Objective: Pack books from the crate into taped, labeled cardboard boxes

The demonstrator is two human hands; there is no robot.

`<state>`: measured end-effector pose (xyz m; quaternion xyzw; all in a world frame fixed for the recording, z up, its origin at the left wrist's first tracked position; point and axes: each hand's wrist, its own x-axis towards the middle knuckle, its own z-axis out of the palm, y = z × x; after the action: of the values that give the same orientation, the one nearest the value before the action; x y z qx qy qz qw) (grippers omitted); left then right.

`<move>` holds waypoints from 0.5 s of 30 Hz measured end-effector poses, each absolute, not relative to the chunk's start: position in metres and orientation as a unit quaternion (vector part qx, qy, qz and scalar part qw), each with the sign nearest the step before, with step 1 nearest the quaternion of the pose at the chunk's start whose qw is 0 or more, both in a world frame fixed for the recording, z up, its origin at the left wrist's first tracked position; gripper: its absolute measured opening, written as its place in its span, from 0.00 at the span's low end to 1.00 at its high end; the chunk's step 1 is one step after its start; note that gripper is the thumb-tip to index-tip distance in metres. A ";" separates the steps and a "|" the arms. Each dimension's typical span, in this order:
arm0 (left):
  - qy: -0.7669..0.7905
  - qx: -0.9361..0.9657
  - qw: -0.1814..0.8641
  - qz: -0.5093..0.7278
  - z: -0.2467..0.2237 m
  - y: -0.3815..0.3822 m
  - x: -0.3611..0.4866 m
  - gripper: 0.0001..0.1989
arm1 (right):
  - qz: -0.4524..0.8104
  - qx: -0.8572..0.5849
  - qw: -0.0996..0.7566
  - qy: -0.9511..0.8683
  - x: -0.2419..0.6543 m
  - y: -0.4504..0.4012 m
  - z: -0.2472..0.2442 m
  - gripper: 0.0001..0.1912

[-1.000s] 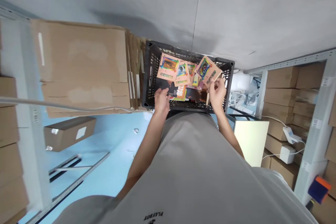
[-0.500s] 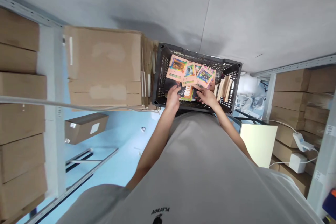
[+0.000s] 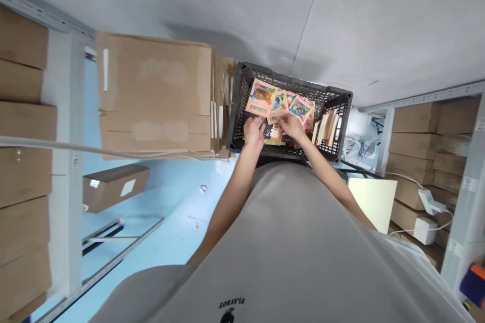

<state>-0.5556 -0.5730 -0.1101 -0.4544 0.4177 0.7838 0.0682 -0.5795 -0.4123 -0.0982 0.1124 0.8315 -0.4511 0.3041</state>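
Observation:
A black plastic crate [image 3: 346, 111] holds several pink picture booklets. The left-hand pink booklet [image 3: 261, 98] lies near the crate's left side, and the narrow middle one [image 3: 279, 102] overlaps beside it. Another pink booklet [image 3: 301, 109] lies to the right. My left hand [image 3: 253, 131] rests over a dark book [image 3: 264, 125], its fingers apart. My right hand [image 3: 291, 127] has its fingers closed at the lower edge of the middle booklet; what they grip is too small to make out. Cream-edged books [image 3: 326, 128] stand at the crate's right end.
Flattened cardboard [image 3: 155, 96] is stacked left of the crate. Brown boxes [image 3: 413, 146] fill the right shelf, with more boxes [image 3: 25, 171] at the far left. A grey wall [image 3: 227, 5] rises behind the crate. A white cable [image 3: 94, 149] crosses the left side.
My right hand has moved up and left to the middle booklet's lower edge. My left hand has shifted slightly up and its fingers have spread. The crate appears a little further right.

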 end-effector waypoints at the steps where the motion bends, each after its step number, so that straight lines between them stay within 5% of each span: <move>1: 0.412 -0.458 0.076 0.784 -0.114 -0.574 -0.562 0.13 | -0.444 0.116 0.305 0.835 -0.584 -0.416 -0.098 0.17; 9: 0.375 -0.484 0.117 0.782 -0.120 -0.570 -0.606 0.17 | -0.392 0.092 0.272 0.874 -0.584 -0.432 -0.083 0.10; 15: 0.451 -0.337 0.023 0.826 -0.083 -0.559 -0.594 0.24 | -0.432 0.119 0.192 0.873 -0.565 -0.403 -0.046 0.18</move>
<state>-0.5937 -0.5585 -0.0833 -0.3365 0.4507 0.8265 0.0230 -0.5646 -0.4029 -0.0456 0.1186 0.8730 -0.4324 0.1918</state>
